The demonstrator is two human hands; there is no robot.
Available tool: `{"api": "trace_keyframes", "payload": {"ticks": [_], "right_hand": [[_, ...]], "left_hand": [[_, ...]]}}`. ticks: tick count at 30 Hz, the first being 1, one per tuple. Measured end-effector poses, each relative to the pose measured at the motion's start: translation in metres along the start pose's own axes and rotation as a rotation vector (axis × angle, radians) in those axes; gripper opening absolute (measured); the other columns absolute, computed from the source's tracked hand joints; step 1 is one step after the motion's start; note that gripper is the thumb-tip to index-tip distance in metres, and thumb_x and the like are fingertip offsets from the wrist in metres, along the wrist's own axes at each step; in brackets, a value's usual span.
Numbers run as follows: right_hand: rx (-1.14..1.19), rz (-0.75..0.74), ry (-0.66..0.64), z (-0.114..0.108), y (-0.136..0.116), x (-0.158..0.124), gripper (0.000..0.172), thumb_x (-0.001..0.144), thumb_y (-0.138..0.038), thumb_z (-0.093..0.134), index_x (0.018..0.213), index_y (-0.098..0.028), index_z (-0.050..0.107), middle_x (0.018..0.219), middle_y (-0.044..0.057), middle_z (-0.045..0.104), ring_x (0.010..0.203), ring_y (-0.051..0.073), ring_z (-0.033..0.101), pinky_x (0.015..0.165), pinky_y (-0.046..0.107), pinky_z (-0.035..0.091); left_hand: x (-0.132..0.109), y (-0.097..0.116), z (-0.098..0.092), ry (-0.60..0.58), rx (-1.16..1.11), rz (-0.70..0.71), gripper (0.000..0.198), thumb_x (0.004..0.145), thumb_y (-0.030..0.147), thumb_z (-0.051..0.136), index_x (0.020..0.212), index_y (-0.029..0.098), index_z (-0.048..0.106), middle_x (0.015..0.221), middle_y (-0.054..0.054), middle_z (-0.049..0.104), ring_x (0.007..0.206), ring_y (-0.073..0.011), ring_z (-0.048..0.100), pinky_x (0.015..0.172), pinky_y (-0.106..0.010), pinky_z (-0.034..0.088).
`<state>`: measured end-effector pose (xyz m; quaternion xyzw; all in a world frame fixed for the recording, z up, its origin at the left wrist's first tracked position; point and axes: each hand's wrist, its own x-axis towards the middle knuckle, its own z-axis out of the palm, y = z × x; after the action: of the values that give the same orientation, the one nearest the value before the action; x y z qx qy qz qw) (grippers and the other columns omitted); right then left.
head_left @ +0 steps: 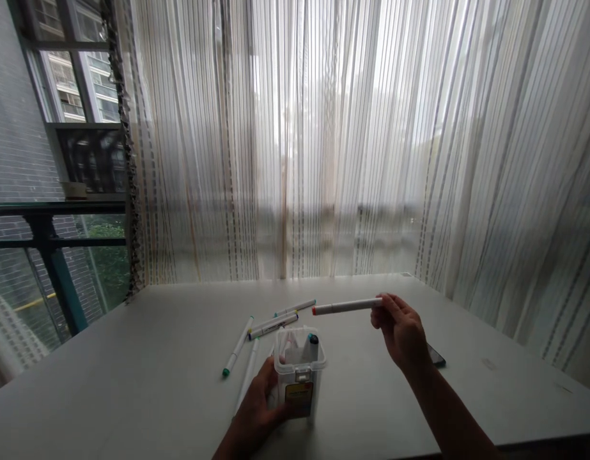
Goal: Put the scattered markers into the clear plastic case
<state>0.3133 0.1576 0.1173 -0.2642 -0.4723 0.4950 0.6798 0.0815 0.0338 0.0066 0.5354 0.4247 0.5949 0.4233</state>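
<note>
My left hand (pixel 256 402) is wrapped around a clear plastic marker box (pixel 299 377) standing upright on the white table (pixel 131 383). Inside the box stand a few markers, one with a dark blue cap (pixel 313 338). My right hand (pixel 403 332) pinches the end of a white marker with a red tip (pixel 347 307), held level above the table and just right of the box. Several more white markers lie on the table behind and left of the box, among them one with a green tip (pixel 237 348).
A dark phone (pixel 436 356) lies on the table behind my right wrist. Sheer striped curtains (pixel 323 140) hang along the table's far and right sides. A window with dark frames (pixel 50 191) is at the left.
</note>
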Motion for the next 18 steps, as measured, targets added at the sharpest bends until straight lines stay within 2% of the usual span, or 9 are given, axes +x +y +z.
{"api": "trace_keyframes", "payload": {"ticks": [3, 6, 11, 16, 18], "right_hand": [[-0.061, -0.103, -0.157, 0.018, -0.026, -0.006, 0.039, 0.066, -0.049, 0.074, 0.075, -0.014, 0.059, 0.054, -0.002, 0.048, 0.047, 0.009, 0.043, 0.043, 0.022, 0.034], [-0.194, -0.205, -0.309, 0.035, -0.038, -0.013, 0.034, 0.074, -0.047, 0.068, 0.073, -0.015, 0.058, 0.051, -0.003, 0.044, 0.046, 0.008, 0.041, 0.043, 0.022, 0.033], [-0.395, -0.244, -0.542, 0.062, -0.038, -0.023, 0.028, 0.078, -0.042, 0.062, 0.074, -0.015, 0.059, 0.053, -0.003, 0.044, 0.047, 0.008, 0.039, 0.044, 0.022, 0.033], [-0.855, -0.332, -0.876, 0.093, -0.033, -0.037, 0.013, 0.08, -0.022, 0.058, 0.078, -0.014, 0.068, 0.064, 0.001, 0.057, 0.056, 0.009, 0.044, 0.054, 0.023, 0.036], [-1.015, -0.365, -0.986, 0.103, -0.032, -0.041, 0.013, 0.078, -0.013, 0.057, 0.08, -0.014, 0.07, 0.068, 0.002, 0.06, 0.059, 0.01, 0.047, 0.058, 0.024, 0.037]], "left_hand": [[0.0, 0.007, 0.002, -0.028, 0.001, 0.01, 0.065, 0.066, 0.055, 0.074, 0.114, 0.017, 0.052, 0.114, -0.012, 0.064, 0.104, -0.0298, 0.059, 0.088, -0.036, 0.048], [0.0, 0.01, 0.003, -0.027, -0.005, 0.017, 0.062, 0.067, 0.052, 0.074, 0.114, 0.018, 0.053, 0.121, -0.013, 0.061, 0.113, -0.0321, 0.055, 0.091, -0.036, 0.047], [0.001, 0.011, 0.003, -0.026, -0.023, 0.012, 0.06, 0.066, 0.048, 0.076, 0.113, 0.018, 0.054, 0.116, -0.012, 0.063, 0.107, -0.0304, 0.058, 0.094, -0.039, 0.046], [0.002, 0.014, 0.0, -0.063, -0.014, 0.001, 0.055, 0.069, 0.04, 0.076, 0.114, 0.019, 0.051, 0.113, -0.011, 0.063, 0.106, -0.0297, 0.059, 0.091, -0.039, 0.048], [0.003, 0.017, -0.001, -0.09, 0.001, 0.011, 0.053, 0.071, 0.037, 0.075, 0.115, 0.019, 0.05, 0.113, -0.01, 0.063, 0.108, -0.0285, 0.059, 0.091, -0.036, 0.048]]}}
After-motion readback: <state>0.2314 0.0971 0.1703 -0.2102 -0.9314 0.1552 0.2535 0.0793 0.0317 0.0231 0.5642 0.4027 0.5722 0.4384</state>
